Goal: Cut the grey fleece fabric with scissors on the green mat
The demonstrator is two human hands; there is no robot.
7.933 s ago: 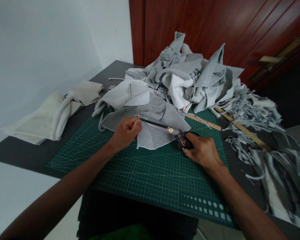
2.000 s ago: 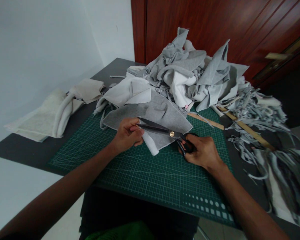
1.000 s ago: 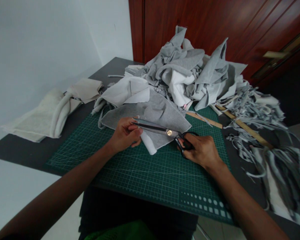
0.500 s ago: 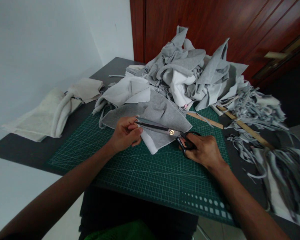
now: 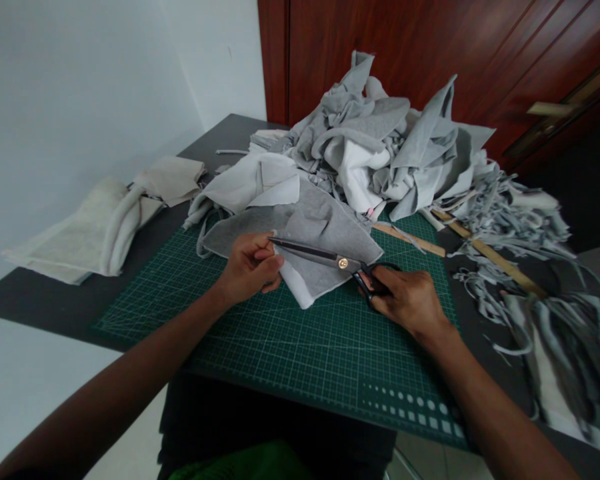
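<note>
My right hand (image 5: 405, 297) grips the black handles of a large pair of scissors (image 5: 325, 254), its blades pointing left over grey cloth. The blades look closed now, with the tip beside my left fingers. With thumb and fingers pinched, my left hand (image 5: 255, 263) holds an edge of the grey fabric piece (image 5: 300, 220). A pale folded corner of that piece hangs toward me below the blades. Under both hands lies a green cutting mat (image 5: 310, 353) with a white grid.
A tall heap of grey fabric (image 5: 360, 127) stands at the back against a wooden door (image 5: 430, 47). Folded cream cloth (image 5: 85, 227) lies at the left. On the right are thin fabric strips (image 5: 520, 213), a wooden ruler (image 5: 500, 260) and another wooden strip (image 5: 410, 240).
The scissor blades, slightly apart before, have come together at the cloth's edge, and the handles have closed. Both hands stay nearly in place.
</note>
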